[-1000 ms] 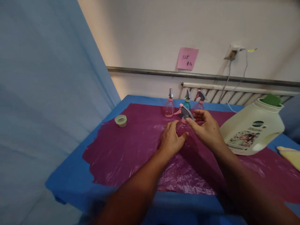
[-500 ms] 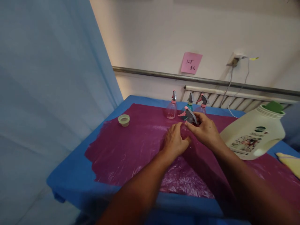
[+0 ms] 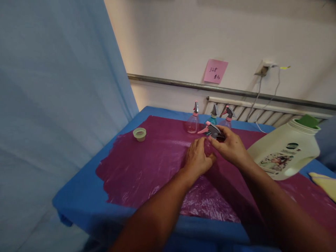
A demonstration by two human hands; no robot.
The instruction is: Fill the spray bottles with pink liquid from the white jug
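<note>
- From the head view, we see a pink note point(image 3: 215, 71) on the wall, handwritten in dark ink; we read "32" at its start, but cannot make out the characters after it or the line below.
- On the big cream jug point(image 3: 285, 150), at the right hand's outer side, we find a label with a dark oval emblem above a picture; its lettering is too small for us to read.
- We see the clear spray bottle between the two hands, over the purple sheet point(image 3: 147, 164), its grey-and-pink spray head point(image 3: 214, 131) tilted, pink trigger pointing left.
- We see the left hand point(image 3: 198, 157) curled around the bottle's body, fingers and thumb hiding much of it.
- The right hand point(image 3: 232, 143) grips the spray head narrowly, thumb by the collar, fingers behind; we cannot tell whether the head is fully screwed down.
- Behind stand a clear bottle with a pink collar point(image 3: 193, 124), a teal bottle point(image 3: 211, 120) partly hidden by the held spray head, and another pink-collared bottle point(image 3: 229, 115), its lower part covered by the right hand.
- We see a small pale cup point(image 3: 139, 134) well apart on the left.
- At the right edge, we have a yellow cloth point(image 3: 324, 183) cut off.
</note>
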